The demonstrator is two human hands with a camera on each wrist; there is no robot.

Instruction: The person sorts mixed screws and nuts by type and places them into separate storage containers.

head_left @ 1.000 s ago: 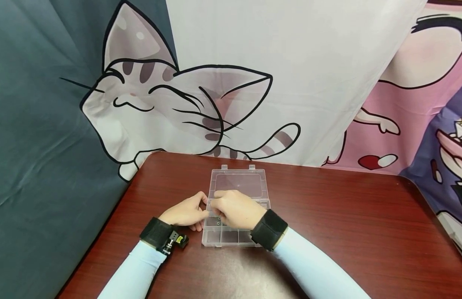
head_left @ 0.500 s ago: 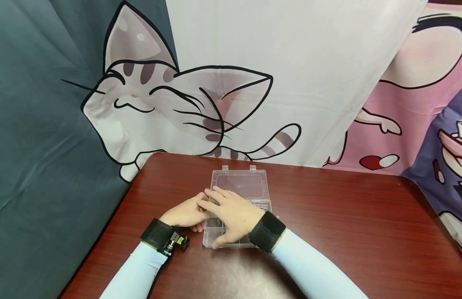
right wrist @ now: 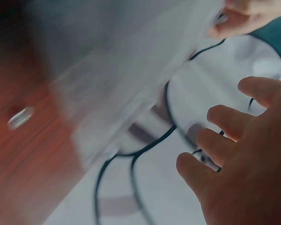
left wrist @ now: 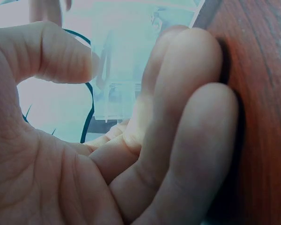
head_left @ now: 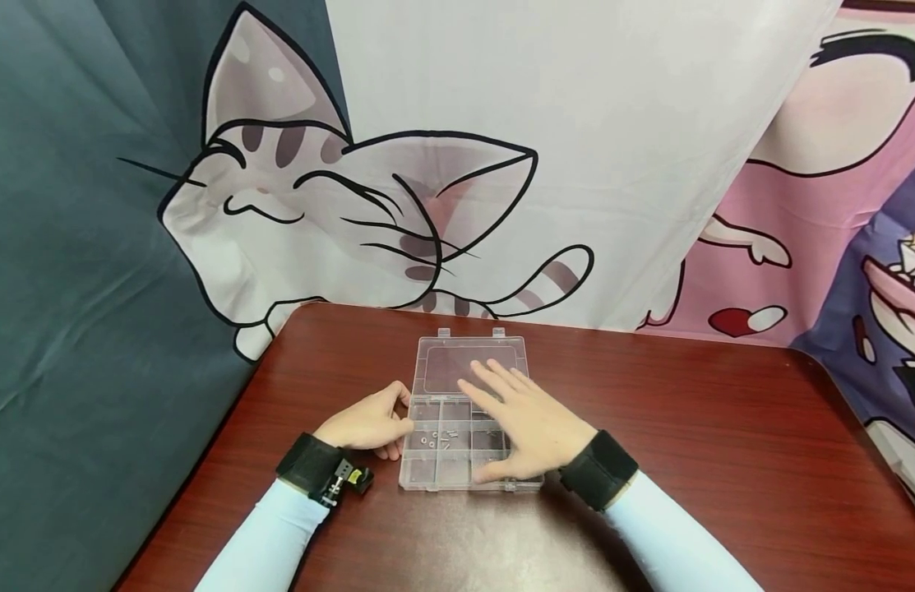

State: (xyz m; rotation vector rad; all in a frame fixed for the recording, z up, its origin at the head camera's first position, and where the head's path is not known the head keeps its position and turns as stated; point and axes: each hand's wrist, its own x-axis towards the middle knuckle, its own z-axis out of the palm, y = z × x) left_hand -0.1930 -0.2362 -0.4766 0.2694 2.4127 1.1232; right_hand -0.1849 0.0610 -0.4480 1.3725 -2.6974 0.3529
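Note:
An open clear plastic compartment box (head_left: 418,473) lies on the table, its lid (head_left: 445,366) folded back. Small metal nuts (head_left: 423,441) sit in a left compartment, with tiny screws (head_left: 451,434) in the one beside it. My left hand (head_left: 364,423) holds the box's left edge between thumb and curled fingers; the thumb touches the plastic in the left wrist view. Spread over the box's right half is my right hand (head_left: 534,432), holding nothing and hiding several compartments. The right wrist view shows its straight fingers (right wrist: 225,122) apart from the blurred box.
A small shiny piece (right wrist: 20,118) lies on the reddish-brown table (head_left: 686,427) beside the box. Behind the table hangs a cloth (head_left: 612,164) with a cartoon cat. Each wrist wears a black strap (head_left: 599,470).
My right hand has opened from curled fingers over the left compartments and moved right, uncovering the nuts and screws. My left hand stays at the box's left edge.

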